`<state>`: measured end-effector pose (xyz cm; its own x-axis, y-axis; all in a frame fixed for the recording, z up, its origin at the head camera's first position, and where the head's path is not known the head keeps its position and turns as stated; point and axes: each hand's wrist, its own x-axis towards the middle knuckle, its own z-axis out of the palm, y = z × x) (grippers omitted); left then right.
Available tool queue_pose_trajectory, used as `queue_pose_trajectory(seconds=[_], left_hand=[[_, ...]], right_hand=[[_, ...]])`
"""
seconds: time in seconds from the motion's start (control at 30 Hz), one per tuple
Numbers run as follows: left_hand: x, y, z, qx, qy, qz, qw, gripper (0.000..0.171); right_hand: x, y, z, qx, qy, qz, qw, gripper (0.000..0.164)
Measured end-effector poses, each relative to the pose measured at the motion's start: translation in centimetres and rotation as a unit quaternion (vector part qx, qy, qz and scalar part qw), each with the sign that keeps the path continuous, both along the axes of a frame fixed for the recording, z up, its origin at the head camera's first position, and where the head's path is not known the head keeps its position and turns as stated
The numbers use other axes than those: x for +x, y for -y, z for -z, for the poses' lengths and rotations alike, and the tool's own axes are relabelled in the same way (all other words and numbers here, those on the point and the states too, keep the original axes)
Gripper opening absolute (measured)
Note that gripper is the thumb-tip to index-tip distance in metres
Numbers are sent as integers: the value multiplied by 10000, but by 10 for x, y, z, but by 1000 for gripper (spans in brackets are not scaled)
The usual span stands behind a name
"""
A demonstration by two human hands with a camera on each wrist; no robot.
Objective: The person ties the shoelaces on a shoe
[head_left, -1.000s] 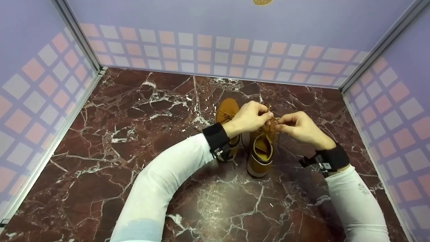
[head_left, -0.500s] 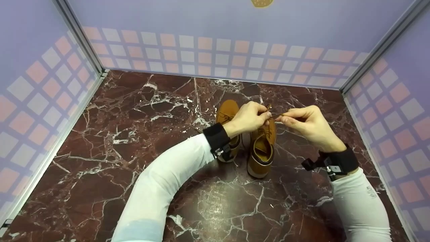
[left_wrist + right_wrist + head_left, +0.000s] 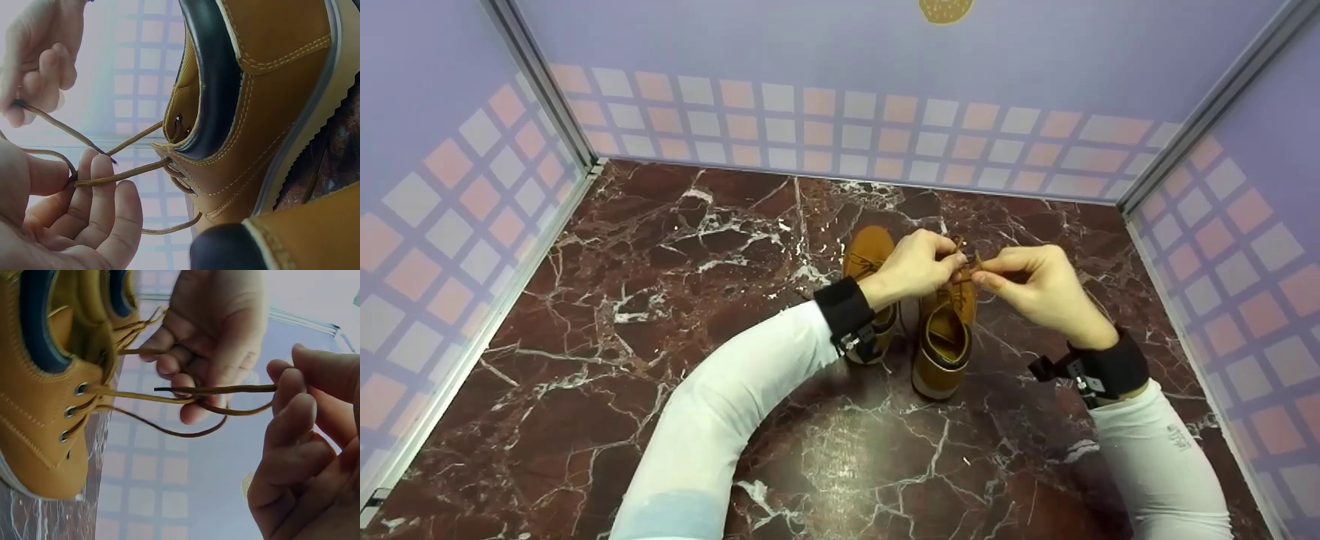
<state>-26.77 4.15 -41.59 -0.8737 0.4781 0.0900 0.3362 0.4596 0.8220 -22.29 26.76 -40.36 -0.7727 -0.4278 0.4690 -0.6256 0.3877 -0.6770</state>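
Note:
A tan lace-up shoe (image 3: 939, 375) with a dark padded collar stands on the floor, its toe pointing away from me. Over its front, my left hand (image 3: 915, 264) pinches a brown shoelace (image 3: 121, 175) between thumb and fingers. My right hand (image 3: 1035, 283), just to the right, pinches a length of lace (image 3: 242, 388) between thumb and forefinger. That lace's dark tip (image 3: 163, 389) points toward the left hand, and a lace loop hangs under the fingers. The matching shoe (image 3: 870, 246), also laced, stands at the left, partly hidden by my left hand and wrist.
Dark red marbled floor (image 3: 705, 300) with white veins surrounds the shoes. Lilac panels (image 3: 825, 60) with pink and white squares rise at the back and both sides, joined by grey metal corner posts (image 3: 540, 82).
My right hand moved to the right, drawing out lace, then came slightly back toward the left hand. The left hand and both shoes stay nearly in place.

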Motion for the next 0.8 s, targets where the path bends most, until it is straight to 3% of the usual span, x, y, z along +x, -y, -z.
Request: queue_pose_trajectory(seconds=[0.13,0.2,0.27,0.4,0.5,0.63,0.8], left_hand=[[-1,-1,0,-62,-75,-87,9999,27],[0,-1,0,-101,-117,-117,9998,27],[0,-1,0,-139,-147,-126,9997,27],[2,0,1,-82,-89,-90,9999,27],[2,2,2,132,144,-55,9998,26],[2,6,3,275,403,38,9988,25],[2,9,4,300,471,177,9983,25]], right_hand=[[-2,6,10,988,-417,148,9941,12],[-3,6,14,1418,-328,35,9894,15],[-4,4,16,1686,30,-201,9855,20],[-5,-6,16,1756,1095,-496,9771,36],[-9,-10,14,1685,1544,-161,9734,36],[-20,-10,17,1665,1872,522,9667,21],[-36,-6,25,1630,2363,637,9558,27]])
